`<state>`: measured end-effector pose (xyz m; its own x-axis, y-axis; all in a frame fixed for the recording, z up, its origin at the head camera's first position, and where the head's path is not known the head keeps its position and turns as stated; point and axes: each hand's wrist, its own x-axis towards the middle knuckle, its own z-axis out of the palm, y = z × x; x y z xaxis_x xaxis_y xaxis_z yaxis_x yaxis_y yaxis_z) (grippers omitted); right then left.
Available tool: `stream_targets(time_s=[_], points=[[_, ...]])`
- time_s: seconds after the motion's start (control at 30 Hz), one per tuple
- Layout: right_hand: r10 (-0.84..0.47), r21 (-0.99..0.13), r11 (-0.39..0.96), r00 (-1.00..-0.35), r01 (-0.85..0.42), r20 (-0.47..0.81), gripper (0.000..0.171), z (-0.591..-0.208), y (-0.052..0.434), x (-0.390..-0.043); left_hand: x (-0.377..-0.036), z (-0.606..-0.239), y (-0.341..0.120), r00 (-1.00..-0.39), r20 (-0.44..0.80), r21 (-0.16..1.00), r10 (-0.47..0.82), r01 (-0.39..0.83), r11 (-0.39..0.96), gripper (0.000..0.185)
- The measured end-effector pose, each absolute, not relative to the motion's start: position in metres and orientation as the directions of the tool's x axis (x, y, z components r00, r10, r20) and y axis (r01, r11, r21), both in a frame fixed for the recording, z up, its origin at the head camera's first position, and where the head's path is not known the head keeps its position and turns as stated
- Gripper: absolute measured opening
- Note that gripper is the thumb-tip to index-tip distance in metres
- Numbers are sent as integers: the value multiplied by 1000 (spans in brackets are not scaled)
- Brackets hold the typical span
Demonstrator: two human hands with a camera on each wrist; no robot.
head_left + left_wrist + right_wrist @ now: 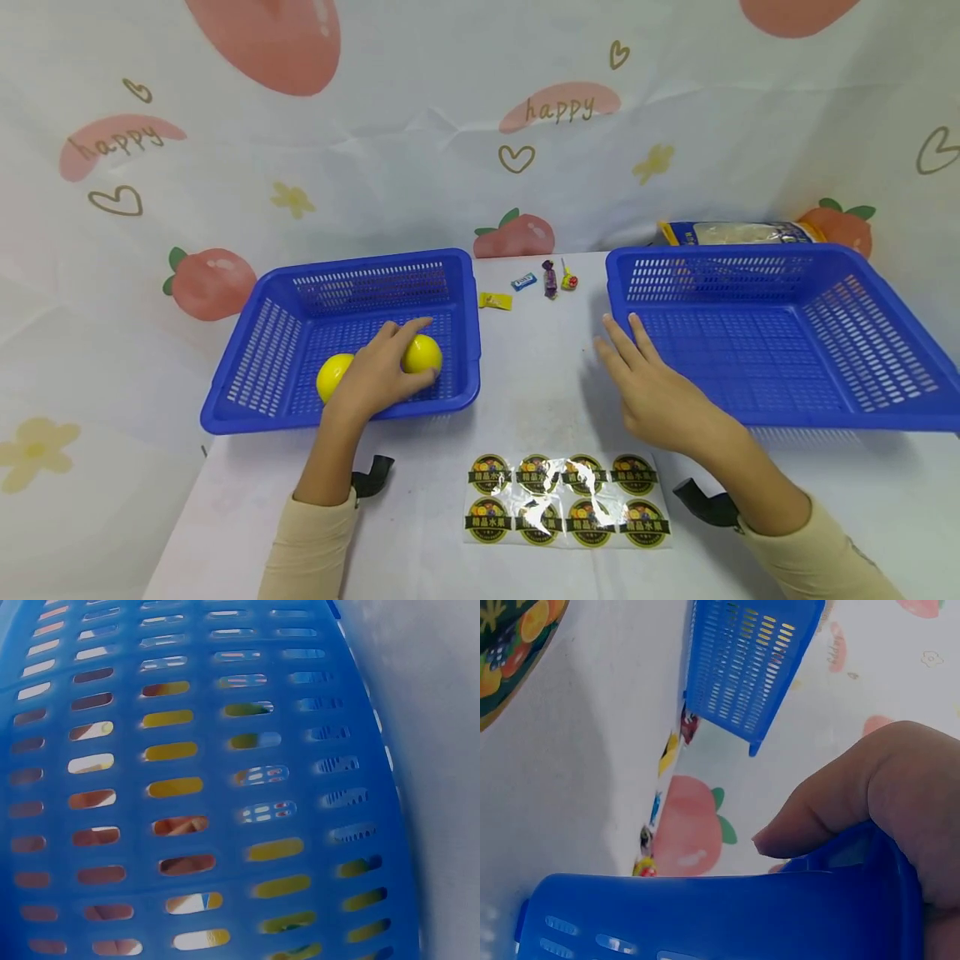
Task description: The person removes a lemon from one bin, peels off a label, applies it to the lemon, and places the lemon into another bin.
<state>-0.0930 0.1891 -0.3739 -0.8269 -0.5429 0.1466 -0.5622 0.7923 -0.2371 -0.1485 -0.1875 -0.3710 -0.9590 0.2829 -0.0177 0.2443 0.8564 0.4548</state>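
My left hand [378, 375] reaches over the near rim into the left blue basket [225, 392]. Its thumb and index finger lie around a yellow ball [423, 355]. A second yellow ball [334, 377] sits to the left, partly hidden by that hand. The basket wall [210, 802] fills the left wrist view; yellow and skin show only through its slots. My right hand [660, 400] is at the near left side of the right blue basket [825, 421], fingers straight. In the right wrist view a digit [832, 802] extends over the basket's rim [705, 881].
Between the baskets lie a yellow wrapper [496, 301], a blue wrapper [523, 282], a purple candy [551, 280] and a lollipop [569, 281]. A sheet of round fruit stickers [566, 500] lies in front. Behind the right basket is a packaged bag [742, 233], against a printed cloth.
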Motion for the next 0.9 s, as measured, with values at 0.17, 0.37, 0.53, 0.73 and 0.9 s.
stream_targets(time_s=[0.17,0.37,0.53,0.73,0.9], points=[[-530,-235,802,-836,-549,142,65,-374,189,-93,-150,-370,-188,-957,55,497,286,274,823,63],[-525,-259,802,-842,-538,125,66,-374,187,-94,-150,-368,-188,-956,149,572,254,292,767,57],[-524,-277,798,-843,-535,117,65,-375,187,-94,-146,-366,-185,-953,232,697,195,302,651,62],[-528,-285,794,-841,-538,118,63,-375,187,-92,-136,-359,-172,-916,352,844,191,399,358,76],[-531,-269,793,-837,-547,136,62,-375,188,-93,-130,-353,-163,-885,413,842,215,461,280,69]])
